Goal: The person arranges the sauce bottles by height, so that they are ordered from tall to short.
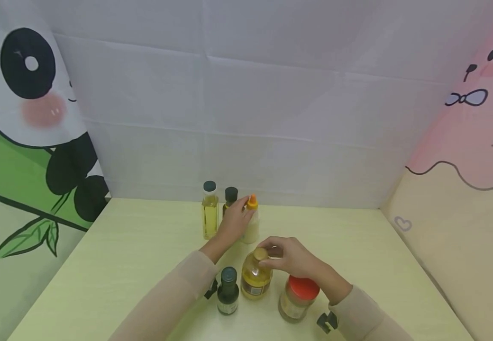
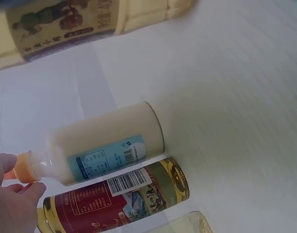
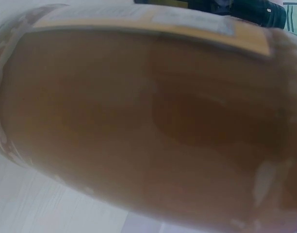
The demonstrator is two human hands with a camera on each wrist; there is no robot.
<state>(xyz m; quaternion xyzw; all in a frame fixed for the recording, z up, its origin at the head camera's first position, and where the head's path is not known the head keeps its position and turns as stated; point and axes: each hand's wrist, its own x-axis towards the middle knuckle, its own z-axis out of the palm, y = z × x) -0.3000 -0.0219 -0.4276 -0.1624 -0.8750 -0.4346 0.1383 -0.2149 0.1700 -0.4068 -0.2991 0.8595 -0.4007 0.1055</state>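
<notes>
At the back of the group, my left hand pinches the orange-yellow cap of a pale squeeze bottle. The left wrist view shows fingertips at that cap and a blue label on the bottle, which stands beside a red-labelled, black-capped bottle. Nearer the body, my right hand holds a round-bodied bottle of yellow liquid by its gold cap, thumb and fingers on opposite sides. Below the right wrist stands a red-lidded jar, whose brown contents fill most of the right wrist view.
A clear bottle of yellow oil with a dark green cap stands at the back left. A dark bottle is at the front, left of the round-bodied bottle. The pale table meets a white cloth backdrop behind, with printed side panels.
</notes>
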